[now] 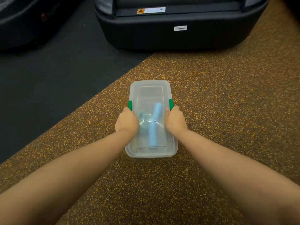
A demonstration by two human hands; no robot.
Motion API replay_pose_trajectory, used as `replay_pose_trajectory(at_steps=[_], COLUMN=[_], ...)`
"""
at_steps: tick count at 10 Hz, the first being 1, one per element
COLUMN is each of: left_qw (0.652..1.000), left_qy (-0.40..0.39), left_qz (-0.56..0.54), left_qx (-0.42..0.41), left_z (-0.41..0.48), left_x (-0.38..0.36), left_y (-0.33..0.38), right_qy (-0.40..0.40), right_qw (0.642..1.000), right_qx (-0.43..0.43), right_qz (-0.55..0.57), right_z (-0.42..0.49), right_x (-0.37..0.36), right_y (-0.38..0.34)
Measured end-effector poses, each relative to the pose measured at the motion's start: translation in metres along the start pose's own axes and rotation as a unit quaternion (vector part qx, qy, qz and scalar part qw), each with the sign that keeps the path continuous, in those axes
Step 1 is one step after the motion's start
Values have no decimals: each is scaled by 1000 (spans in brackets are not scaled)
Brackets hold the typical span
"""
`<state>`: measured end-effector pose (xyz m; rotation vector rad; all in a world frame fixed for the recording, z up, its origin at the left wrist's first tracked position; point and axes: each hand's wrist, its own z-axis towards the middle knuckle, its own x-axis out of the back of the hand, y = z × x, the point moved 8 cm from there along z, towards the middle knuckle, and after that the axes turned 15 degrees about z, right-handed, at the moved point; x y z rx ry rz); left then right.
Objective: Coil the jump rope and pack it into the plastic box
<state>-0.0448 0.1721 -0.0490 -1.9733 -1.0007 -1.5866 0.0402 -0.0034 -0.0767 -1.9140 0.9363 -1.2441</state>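
The translucent, smooth rectangular plastic box (151,93) has glossy green clips (130,105). It sits on rough, yellow-speckled brown rubber flooring (227,111). Far left lies matt black matting (48,78).

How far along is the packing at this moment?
Nearly finished. The jump rope, blue handles included, lies inside the plastic box with the lid on. The left hand and right hand press at the green latches. Whether they have clicked shut can't be told.

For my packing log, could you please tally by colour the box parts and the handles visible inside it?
Green latches: 2
Light blue jump rope handles: 2
Clear plastic box: 1
Total: 5
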Motion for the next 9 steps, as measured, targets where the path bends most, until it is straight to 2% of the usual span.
replay_pose_trajectory(at_steps=[2,4,6,7,9], left_qw=[988,971,964,961,967], left_qy=[-24,-36,-62,-59,-95], left_qz=[-94,-151,-169,-186,-117], left_qx=[-121,-181,-194,-196,-204], left_z=[7,4,-5,-4,5], left_x=[13,-9,-50,-57,-44], left_y=[90,162,179,179,180], right_qy=[55,103,75,63,38], right_qw=[998,994,994,994,998], right_qx=[6,31,58,48,-14], right_qz=[-3,13,46,75,56], right_z=[39,72,84,86,80], right_x=[81,151,161,155,159], right_y=[2,20,46,54,46])
